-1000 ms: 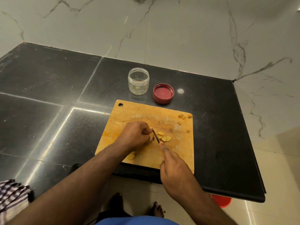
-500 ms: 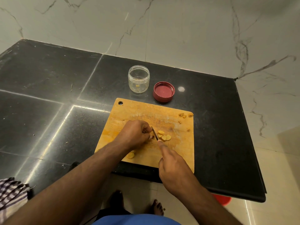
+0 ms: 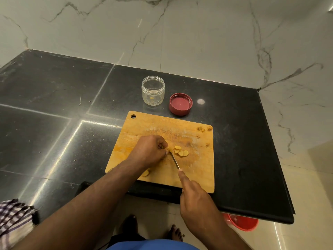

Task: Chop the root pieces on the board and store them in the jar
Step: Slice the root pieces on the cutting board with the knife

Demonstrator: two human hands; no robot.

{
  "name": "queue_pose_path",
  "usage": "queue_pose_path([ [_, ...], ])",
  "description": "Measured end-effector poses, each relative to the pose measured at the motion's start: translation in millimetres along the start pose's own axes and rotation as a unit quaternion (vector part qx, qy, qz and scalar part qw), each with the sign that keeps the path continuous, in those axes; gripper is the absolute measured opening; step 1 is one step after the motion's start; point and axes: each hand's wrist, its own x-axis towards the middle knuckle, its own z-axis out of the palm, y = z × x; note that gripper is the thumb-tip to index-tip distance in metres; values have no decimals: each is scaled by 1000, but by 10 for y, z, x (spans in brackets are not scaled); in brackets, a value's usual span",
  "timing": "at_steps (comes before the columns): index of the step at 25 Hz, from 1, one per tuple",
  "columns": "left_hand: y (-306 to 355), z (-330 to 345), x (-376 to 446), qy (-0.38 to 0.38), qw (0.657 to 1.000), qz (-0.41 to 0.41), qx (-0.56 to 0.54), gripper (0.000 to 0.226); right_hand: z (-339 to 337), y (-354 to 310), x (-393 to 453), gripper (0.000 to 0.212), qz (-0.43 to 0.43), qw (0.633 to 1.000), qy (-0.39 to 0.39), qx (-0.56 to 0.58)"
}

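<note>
A wooden cutting board [image 3: 162, 123] lies on the black counter. My left hand [image 3: 150, 150] pinches a small yellow root piece [image 3: 169, 149] at the board's middle. My right hand [image 3: 196, 199] grips a knife [image 3: 174, 162], index finger along the blade's back, and the tip meets the root piece. Several cut yellow slices [image 3: 181, 152] lie just right of the blade. One slice [image 3: 146, 173] sits under my left wrist. Small scraps [image 3: 202, 129] rest at the board's far right corner. The clear jar [image 3: 153, 90] stands open behind the board, with a tiny yellow bit inside.
The red jar lid [image 3: 180, 104] lies upside down to the right of the jar. The black counter [image 3: 54, 114] ends in an edge just below the board. A checked cloth [image 3: 14, 219] hangs at the lower left. A red bucket [image 3: 241, 221] stands on the floor under the counter's right corner.
The knife blade has dropped from raised to low on the board beside the root piece. My left hand stays pinching the piece in the same place.
</note>
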Motion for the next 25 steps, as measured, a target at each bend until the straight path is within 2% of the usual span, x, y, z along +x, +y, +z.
queue_pose_path([
  [6,-30,13,-8,-6,1000,-6,-16,27,-202,71,-45,53,25,992,43,115],
  [17,-65,23,0,12,999,-15,-46,22,-123,-99,207,54,-30,998,35,54],
  [25,-57,-54,36,-1,999,-6,-54,19,-66,-106,336,54,-45,998,41,25],
])
